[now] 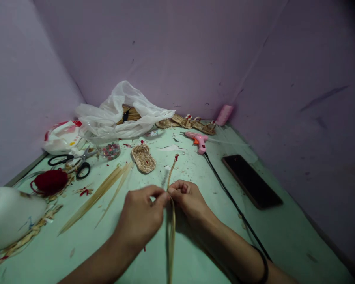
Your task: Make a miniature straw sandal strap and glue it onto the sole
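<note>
While both hands meet near the middle of the table [207, 252], the left hand [143, 213] pinches thumb against forefinger and the right hand [191, 199] does likewise, its other fingers curled, both on a thin straw braid [171, 171] that runs away from them to a red tie [176, 157] at its far end, with loose strips [171, 252] trailing towards the person. Left of the braid lie pale straw strips [96, 199] and a small woven sole [144, 159]; ahead and right is a pink glue gun [197, 139], whose black cable [229, 197] runs past the right forearm, and beyond that a dark phone [251, 179]. Scissors [83, 157] and a red yarn ball [51, 182] crowd the left. Walls [177, 51] close in the back and both sides; the barest stretch of tabletop is between the left forearm and the straw strips. A clear tub [117, 146] holds coloured beads, and brown straw [132, 114] shows between the folds of a white plastic bag [126, 94] at the back, beside more woven pieces [183, 121].
</note>
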The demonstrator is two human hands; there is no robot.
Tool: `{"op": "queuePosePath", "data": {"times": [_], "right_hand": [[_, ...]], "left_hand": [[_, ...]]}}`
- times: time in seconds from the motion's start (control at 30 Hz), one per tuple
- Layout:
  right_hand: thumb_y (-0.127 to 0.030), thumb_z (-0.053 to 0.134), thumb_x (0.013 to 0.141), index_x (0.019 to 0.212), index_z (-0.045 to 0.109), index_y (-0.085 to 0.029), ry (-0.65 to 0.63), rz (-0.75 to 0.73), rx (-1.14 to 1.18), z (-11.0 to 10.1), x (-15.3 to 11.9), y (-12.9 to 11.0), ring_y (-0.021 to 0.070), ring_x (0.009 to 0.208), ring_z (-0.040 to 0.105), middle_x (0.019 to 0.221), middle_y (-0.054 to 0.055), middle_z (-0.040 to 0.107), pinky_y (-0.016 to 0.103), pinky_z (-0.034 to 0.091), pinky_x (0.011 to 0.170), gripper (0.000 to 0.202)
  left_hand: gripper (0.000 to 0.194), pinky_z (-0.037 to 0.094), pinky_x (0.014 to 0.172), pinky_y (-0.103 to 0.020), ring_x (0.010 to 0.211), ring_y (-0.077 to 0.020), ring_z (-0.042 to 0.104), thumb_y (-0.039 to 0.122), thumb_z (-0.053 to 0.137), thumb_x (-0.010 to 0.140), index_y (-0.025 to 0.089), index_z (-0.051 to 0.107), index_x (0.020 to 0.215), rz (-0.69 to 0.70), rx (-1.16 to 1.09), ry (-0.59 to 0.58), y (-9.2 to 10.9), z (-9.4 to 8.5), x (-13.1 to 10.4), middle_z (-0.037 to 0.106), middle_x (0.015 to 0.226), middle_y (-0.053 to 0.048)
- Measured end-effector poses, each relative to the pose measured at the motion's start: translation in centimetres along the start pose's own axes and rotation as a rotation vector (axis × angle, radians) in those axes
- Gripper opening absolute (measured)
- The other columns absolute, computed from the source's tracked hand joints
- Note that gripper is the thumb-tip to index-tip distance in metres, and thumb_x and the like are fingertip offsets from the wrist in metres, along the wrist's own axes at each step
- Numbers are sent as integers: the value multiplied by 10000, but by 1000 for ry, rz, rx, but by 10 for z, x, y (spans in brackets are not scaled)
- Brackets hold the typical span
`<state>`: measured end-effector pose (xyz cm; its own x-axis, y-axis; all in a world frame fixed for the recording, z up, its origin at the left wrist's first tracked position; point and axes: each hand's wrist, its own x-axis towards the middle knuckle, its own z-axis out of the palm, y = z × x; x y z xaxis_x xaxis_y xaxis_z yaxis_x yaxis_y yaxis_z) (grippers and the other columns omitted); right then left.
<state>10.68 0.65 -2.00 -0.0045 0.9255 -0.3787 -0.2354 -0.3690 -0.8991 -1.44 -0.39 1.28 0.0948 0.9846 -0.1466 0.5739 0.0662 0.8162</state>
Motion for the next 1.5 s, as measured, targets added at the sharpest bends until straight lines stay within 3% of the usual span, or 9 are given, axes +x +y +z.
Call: {"op": "queuePosePath", "data": {"times": [0.07, 0.13, 0.2, 0.3, 0.43, 0.67, 0.97, 1.3, 1.5], "right_hand": [[-208, 617, 569, 543, 516, -142, -40, -14, -28, -1, -1, 0, 51, 383, 395, 436, -28, 522, 196, 285, 417, 123], [-226, 622, 578, 541, 516, -139, -94, -27, -36, -1, -2, 0, 53, 393, 402, 446, -20, 528, 198, 285, 425, 142], [-246, 626, 587, 554, 518, -139, -136, -28, -26, -1, -3, 1, 66, 418, 440, 469, -5, 550, 206, 305, 446, 156], [-242, 631, 585, 557, 520, -138, -162, -13, -46, -2, -4, 3, 70, 423, 448, 484, 2, 564, 207, 297, 443, 154], [-216, 634, 570, 545, 530, -132, -165, 5, -69, -2, -5, 3, 39, 379, 372, 449, -23, 532, 191, 240, 406, 136], [-215, 655, 562, 527, 559, -122, -128, 1, -96, -4, -5, -6, 38, 374, 363, 431, -32, 510, 195, 246, 400, 139], [-85, 592, 535, 562, 644, -120, -129, 88, -219, -10, -5, -21, 60, 346, 409, 376, -41, 502, 210, 310, 399, 68], [-89, 602, 511, 461, 594, -129, -53, 137, -337, -8, -8, -24, 45, 311, 325, 324, -52, 442, 199, 229, 338, 64], [-139, 648, 520, 507, 619, -123, -161, 123, -265, -13, -5, -27, 51, 328, 398, 369, -37, 507, 201, 308, 371, 36]], "left_hand": [[234, 328, 367, -228, 340, -90, 437, 281, 573, 648, 133, 637, 818, -220, -235, -41, 2, -6, 8, 636, 606, -28], [219, 288, 302, -203, 288, -62, 385, 262, 587, 618, 110, 623, 771, -349, -438, -221, 1, -9, 14, 614, 570, -17], [153, 314, 303, -180, 308, -59, 415, 252, 607, 590, 101, 598, 609, -369, -538, -356, -2, -10, 17, 571, 487, -9], [158, 310, 297, -164, 294, -60, 406, 245, 606, 573, 107, 568, 506, -371, -476, -391, -8, -11, 21, 483, 361, 21], [119, 183, 275, -164, 250, -38, 316, 221, 567, 549, 108, 586, 520, -305, -335, -434, -11, -15, 25, 459, 347, 39], [143, 115, 362, -192, 318, -23, 215, 249, 580, 506, 125, 527, 456, -224, -401, -338, -9, -10, 25, 315, 310, 84], [106, 171, 387, -196, 371, -42, 262, 220, 574, 535, 127, 546, 494, -159, -351, -247, -14, -5, 24, 384, 375, 68], [133, 284, 458, -211, 485, -102, 398, 230, 532, 568, 126, 568, 493, -44, -156, -79, -7, 2, 13, 479, 460, 15], [145, 268, 436, -205, 456, -85, 368, 259, 564, 559, 125, 564, 503, -80, -230, -117, -6, 1, 14, 465, 453, 26]]}}
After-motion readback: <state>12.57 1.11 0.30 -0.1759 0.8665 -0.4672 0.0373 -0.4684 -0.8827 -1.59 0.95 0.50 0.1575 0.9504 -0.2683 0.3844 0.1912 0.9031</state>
